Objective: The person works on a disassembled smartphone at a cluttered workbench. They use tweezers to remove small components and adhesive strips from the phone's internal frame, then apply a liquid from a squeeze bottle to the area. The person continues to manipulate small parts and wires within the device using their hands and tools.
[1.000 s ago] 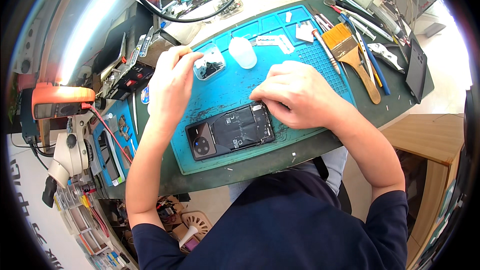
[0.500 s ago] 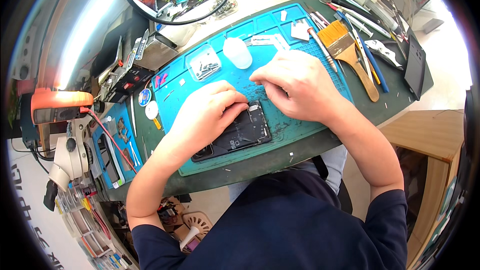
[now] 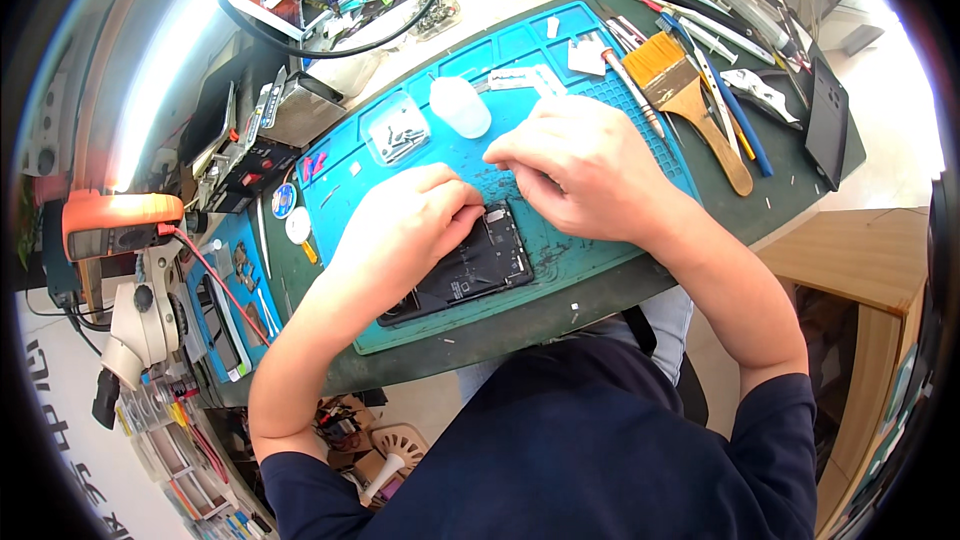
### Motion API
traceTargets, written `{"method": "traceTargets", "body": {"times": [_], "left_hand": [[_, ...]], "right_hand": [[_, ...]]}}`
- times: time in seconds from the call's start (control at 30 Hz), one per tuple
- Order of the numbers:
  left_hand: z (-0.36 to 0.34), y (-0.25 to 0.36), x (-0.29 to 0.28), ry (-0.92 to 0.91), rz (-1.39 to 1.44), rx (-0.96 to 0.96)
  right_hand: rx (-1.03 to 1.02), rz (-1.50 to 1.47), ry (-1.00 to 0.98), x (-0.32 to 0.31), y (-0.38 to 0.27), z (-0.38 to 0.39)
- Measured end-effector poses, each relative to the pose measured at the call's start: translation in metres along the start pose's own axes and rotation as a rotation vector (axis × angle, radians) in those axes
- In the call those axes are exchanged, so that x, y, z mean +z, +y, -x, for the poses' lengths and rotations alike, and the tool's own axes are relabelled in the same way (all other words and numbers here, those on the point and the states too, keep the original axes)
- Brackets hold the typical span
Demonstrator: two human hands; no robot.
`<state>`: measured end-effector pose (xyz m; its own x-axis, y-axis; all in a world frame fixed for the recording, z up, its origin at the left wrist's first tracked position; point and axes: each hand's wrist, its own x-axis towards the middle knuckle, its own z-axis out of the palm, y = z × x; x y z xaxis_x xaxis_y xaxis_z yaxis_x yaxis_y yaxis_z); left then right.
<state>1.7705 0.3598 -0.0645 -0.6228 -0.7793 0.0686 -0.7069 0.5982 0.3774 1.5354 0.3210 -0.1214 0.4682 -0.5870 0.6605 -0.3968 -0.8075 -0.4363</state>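
An opened smartphone [image 3: 482,258] with dark inner parts lies tilted on the blue-green work mat [image 3: 560,260]. My left hand [image 3: 412,215] covers its upper left part, thumb and fingers pinched together at the far edge. Whether they grip the phone itself or a small part there is hidden. My right hand [image 3: 585,168] hovers just beyond the phone's right end, its fingers curled into a pinch. Anything between those fingertips cannot be made out. Close to both hands stand a white plastic bottle [image 3: 460,108] and a clear tray [image 3: 398,128] of small metal parts.
To the right lie a wide wooden-handled brush [image 3: 690,105], pens, tweezers and a dark phone back [image 3: 826,125]. An orange multimeter [image 3: 122,223] with a red lead stands at the left, near another phone [image 3: 218,325]. A black cable [image 3: 330,50] arcs over the far side.
The whole view has shifted slightly, so the bench things sit a little further left. Both hands keep nearly the same pose and place by the phone.
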Motion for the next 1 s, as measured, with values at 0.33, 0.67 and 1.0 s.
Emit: {"method": "traceTargets", "body": {"times": [0.33, 0.67, 1.0], "left_hand": [[-0.002, -0.004, -0.001, -0.024, -0.016, 0.034], [-0.005, -0.005, 0.000, -0.037, -0.038, 0.055], [-0.007, -0.011, -0.001, -0.089, 0.115, -0.062]], "right_hand": [[0.006, 0.007, -0.013, -0.003, -0.002, 0.000], [0.008, 0.008, -0.008, -0.002, -0.002, 0.000], [0.007, 0.009, -0.018, -0.002, -0.002, 0.001]]}}
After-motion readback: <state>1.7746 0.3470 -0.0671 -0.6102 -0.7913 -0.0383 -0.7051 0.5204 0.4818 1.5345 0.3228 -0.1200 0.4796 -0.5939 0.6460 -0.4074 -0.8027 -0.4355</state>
